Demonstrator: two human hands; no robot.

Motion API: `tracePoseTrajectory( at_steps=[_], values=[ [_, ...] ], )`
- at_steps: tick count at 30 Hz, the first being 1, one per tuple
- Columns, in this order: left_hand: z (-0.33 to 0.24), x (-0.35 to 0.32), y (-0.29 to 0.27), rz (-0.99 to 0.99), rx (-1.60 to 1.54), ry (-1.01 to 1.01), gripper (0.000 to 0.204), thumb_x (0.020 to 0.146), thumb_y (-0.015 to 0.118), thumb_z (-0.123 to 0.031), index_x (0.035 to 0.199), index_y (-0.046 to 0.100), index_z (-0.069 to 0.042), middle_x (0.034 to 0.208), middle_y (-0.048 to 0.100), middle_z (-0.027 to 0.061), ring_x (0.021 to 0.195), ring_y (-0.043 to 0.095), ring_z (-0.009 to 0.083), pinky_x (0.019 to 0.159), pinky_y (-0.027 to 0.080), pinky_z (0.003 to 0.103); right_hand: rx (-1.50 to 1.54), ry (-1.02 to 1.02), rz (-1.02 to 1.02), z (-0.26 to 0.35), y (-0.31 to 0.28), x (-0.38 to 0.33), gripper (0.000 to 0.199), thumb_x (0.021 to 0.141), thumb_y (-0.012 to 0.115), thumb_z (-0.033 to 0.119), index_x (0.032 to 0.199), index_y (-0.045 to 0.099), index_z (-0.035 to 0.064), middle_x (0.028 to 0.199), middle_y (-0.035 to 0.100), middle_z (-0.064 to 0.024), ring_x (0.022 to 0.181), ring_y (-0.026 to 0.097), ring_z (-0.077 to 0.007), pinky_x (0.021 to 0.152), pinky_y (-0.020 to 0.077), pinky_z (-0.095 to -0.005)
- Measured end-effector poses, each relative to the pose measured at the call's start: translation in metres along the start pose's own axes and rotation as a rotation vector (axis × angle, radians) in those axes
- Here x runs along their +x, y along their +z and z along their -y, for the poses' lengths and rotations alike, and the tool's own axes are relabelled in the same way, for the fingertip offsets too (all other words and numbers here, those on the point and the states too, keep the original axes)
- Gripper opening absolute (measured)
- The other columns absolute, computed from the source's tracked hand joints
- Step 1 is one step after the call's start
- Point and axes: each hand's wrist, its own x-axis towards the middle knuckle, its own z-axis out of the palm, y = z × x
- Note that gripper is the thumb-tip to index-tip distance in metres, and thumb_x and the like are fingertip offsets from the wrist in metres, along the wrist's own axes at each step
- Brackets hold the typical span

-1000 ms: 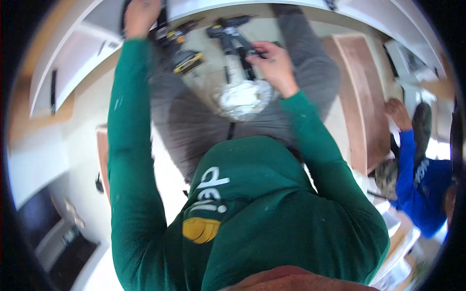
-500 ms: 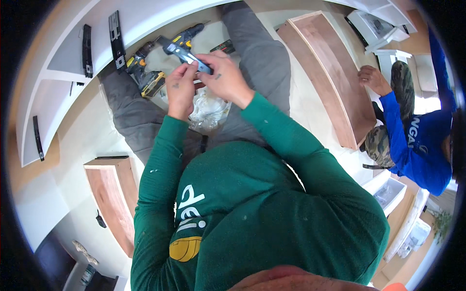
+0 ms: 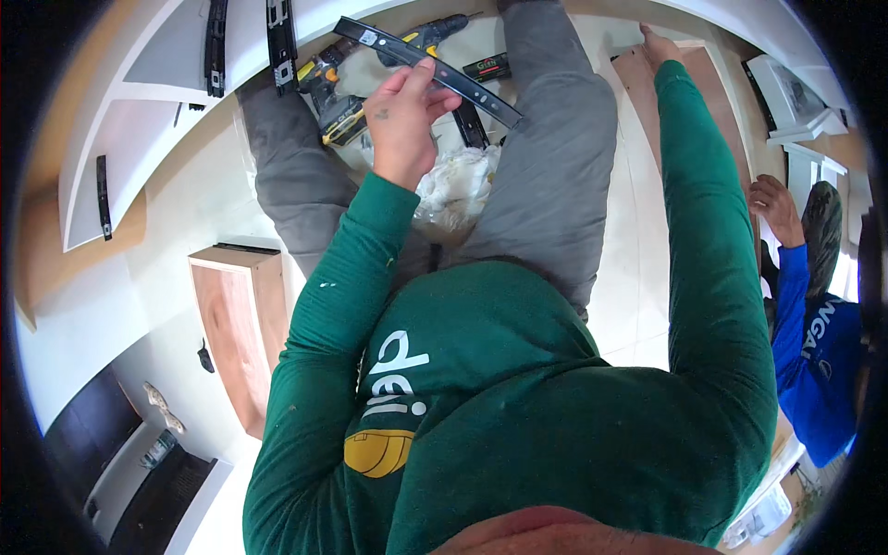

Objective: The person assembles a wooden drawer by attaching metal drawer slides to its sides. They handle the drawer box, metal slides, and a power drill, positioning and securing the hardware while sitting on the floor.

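Observation:
My left hand (image 3: 404, 125) pinches a black metal drawer slide (image 3: 486, 100) between thumb and fingers, tilted across the space over my lap. My right arm stretches out to the far right. There my right hand (image 3: 659, 46) grips the far end of a wooden drawer box (image 3: 638, 79), its fingertips partly hidden. Below the held slide, another dark rail (image 3: 471, 125) shows between my legs, beside a clear plastic bag with white contents (image 3: 455, 190).
Two yellow-black power drills (image 3: 338, 106) lie on the floor ahead. A white cabinet panel (image 3: 162, 74) carries black slides (image 3: 215, 46). Another wooden drawer box (image 3: 227, 305) stands at left. A co-worker's hand (image 3: 779, 211) touches the right drawer box. A small dark box (image 3: 487, 67) lies ahead.
Both hands held a slide together before. Now my left hand alone holds a slide, turned crosswise, and my right hand has reached away to the wooden drawer box. The view has shifted.

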Motion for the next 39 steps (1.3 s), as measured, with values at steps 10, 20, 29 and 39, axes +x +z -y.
tracePoseTrajectory(
  at_steps=[10,20,29,39],
  values=[
    [-0.015,-0.003,0.001,0.016,0.129,0.091,0.019,0.096,0.069,-0.015,0.096,0.071,0.004,0.084,0.07,0.0071,0.068,0.067,0.0174,0.064,0.059,0.032,-0.19,-0.009,0.122,-0.003,0.015,0.009,0.064,0.091,0.044,0.045,0.136,0.063,0.0045,0.148,0.054,-0.021,0.141,0.045,-0.04,0.119,0.0255,-0.0522],
    [-0.017,-0.02,-0.016,0.098,0.097,0.115,0.018,0.094,0.072,-0.014,0.092,0.068,0.003,0.082,0.069,0.0076,0.067,0.067,0.017,0.063,0.058,0.03,-0.002,0.04,0.027,0.024,0.0,-0.099,0.061,0.084,0.063,0.034,0.131,0.063,-0.0049,0.139,0.061,-0.0233,0.129,0.057,-0.0341,0.108,0.0418,-0.0389],
    [-0.018,-0.039,-0.021,0.181,0.001,0.088,0.015,0.093,0.074,-0.013,0.089,0.068,0.0,0.079,0.067,0.0059,0.065,0.066,0.0154,0.062,0.058,0.029,0.59,0.104,0.202,0.037,-0.06,-0.204,0.036,0.087,0.069,0.02,0.113,0.068,-0.0055,0.113,0.069,-0.02,0.103,0.067,-0.0281,0.089,0.0538,-0.0385],
    [-0.011,-0.051,-0.013,0.317,0.041,-0.033,0.017,0.096,0.071,-0.015,0.088,0.067,0.0,0.088,0.069,0.0054,0.069,0.063,0.0113,0.064,0.057,0.027,0.664,0.12,0.183,0.056,-0.137,-0.348,0.029,0.087,0.071,0.019,0.105,0.068,-0.0042,0.092,0.07,-0.0106,0.082,0.068,-0.0199,0.072,0.0539,-0.0332]
  ],
)
